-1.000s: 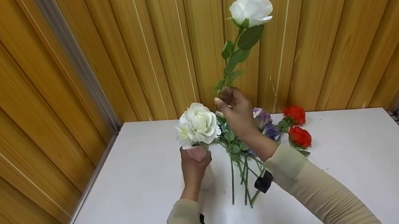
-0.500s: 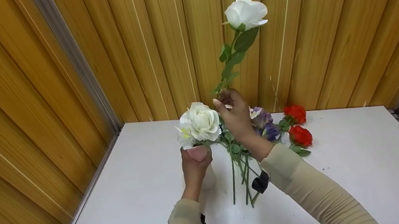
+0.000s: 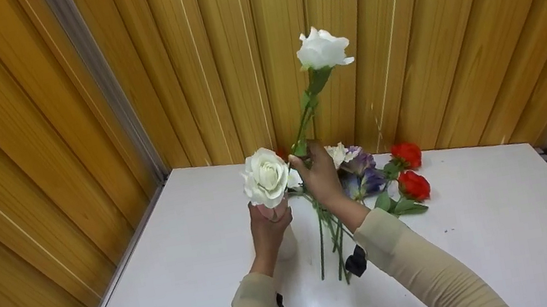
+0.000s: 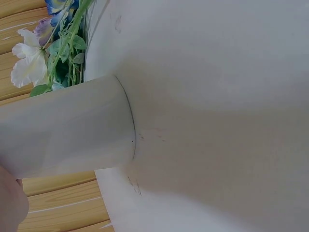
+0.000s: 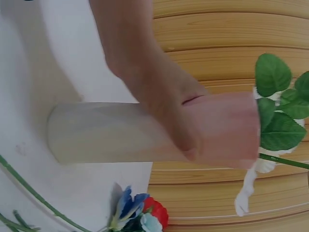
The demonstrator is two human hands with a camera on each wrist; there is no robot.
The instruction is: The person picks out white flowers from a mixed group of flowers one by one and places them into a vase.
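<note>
My left hand (image 3: 269,227) grips the upper part of a tall vase (image 5: 101,133), white below and pink toward its mouth, which stands upright on the table. A cream-white rose (image 3: 266,177) rests in the vase mouth, and green leaves (image 5: 280,128) show at the rim in the right wrist view. Above and to the right of the vase, my right hand (image 3: 319,173) pinches the leafy stem of another white rose (image 3: 322,49), its bloom up. In the right wrist view a green stem (image 5: 285,162) meets the rim; how deep it reaches is hidden.
Purple-blue flowers (image 3: 365,179) lie on the white table (image 3: 189,281) right of the vase, their stems (image 3: 322,246) pointing toward the front. Red roses (image 3: 414,185) lie farther right. Wood-panelled walls (image 3: 212,63) close off the back and sides.
My right hand has lowered the white rose and shifted it left toward the vase. The cream-white rose in the vase has turned and tilted forward. My left hand stays in place.
</note>
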